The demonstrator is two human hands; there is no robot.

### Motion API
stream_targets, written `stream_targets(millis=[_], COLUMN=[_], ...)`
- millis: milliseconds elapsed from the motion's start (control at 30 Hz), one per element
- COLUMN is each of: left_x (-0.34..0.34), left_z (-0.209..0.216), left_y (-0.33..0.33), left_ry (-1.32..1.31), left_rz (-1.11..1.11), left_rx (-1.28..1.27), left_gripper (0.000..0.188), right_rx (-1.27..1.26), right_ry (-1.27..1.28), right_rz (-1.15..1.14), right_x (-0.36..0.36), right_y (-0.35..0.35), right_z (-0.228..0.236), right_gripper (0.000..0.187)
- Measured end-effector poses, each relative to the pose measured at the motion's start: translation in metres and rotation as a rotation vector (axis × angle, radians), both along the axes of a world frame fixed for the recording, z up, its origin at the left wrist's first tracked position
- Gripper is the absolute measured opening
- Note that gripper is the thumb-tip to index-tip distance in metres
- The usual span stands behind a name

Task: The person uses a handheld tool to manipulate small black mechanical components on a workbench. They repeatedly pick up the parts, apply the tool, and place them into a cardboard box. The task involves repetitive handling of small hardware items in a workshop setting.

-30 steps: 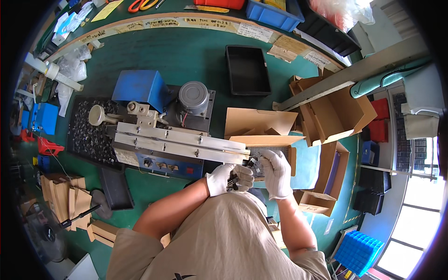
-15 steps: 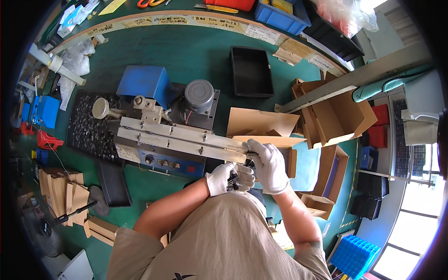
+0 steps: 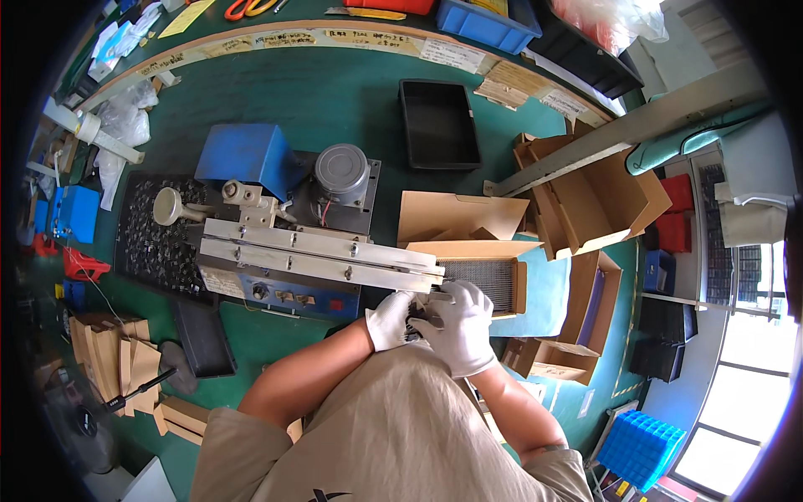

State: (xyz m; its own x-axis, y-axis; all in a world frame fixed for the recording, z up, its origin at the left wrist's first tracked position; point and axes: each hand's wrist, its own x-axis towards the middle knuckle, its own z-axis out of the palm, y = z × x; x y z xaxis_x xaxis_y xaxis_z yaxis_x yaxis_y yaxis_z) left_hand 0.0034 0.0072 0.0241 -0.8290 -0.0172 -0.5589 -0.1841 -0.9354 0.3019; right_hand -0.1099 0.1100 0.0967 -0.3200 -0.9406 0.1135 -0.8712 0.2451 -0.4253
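White gloves cover both of my hands, which meet just below the right end of a long metal rail [image 3: 330, 255] on a bench machine. My left hand [image 3: 388, 323] is curled around several small black parts [image 3: 413, 315], largely hidden by the fingers. Across from it, my right hand [image 3: 462, 328] reaches over with its thumb and fingers bent together at the left hand's fingers. Whatever lies in that pinch is hidden. Just beyond the right hand, an open cardboard box [image 3: 520, 289] holds tight rows of small dark grey pieces [image 3: 481, 283].
The machine carries a blue cover [image 3: 244, 156] and a round grey motor [image 3: 342, 170]. Left of it lies a black tray of loose small black parts [image 3: 155, 238]. A black bin [image 3: 441, 125] stands behind; open cartons [image 3: 598, 197] and a slanting metal post [image 3: 619, 134] are at right.
My right hand has come down from the rail's end to my left hand, uncovering more of the box's rows. The left hand stays below the rail. The view has shifted slightly.
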Motion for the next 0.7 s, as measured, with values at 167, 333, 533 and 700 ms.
stream_targets(millis=[167, 333, 533, 700], left_x=[-0.004, 0.004, 0.006, 0.015], left_z=[-0.027, -0.031, -0.033, -0.030], left_y=[0.004, 0.004, 0.003, 0.002], left_ry=[-0.001, 0.072, 0.089, 0.066], left_rz=[0.027, 0.023, -0.008, 0.017], left_rx=[0.284, 0.215, 0.252, 0.312], left_gripper=[0.038, 0.047, 0.054, 0.054], right_rx=[-0.044, -0.178, -0.294, -0.347], right_ry=[-0.153, -0.269, 0.077, 0.079], right_rz=[0.024, -0.006, 0.063, 0.070], right_x=[-0.001, -0.027, -0.039, -0.034], right_y=[0.000, -0.003, -0.027, -0.033], right_z=[-0.013, 0.005, 0.015, 0.012], right_gripper=[0.022, 0.014, 0.023, 0.025])
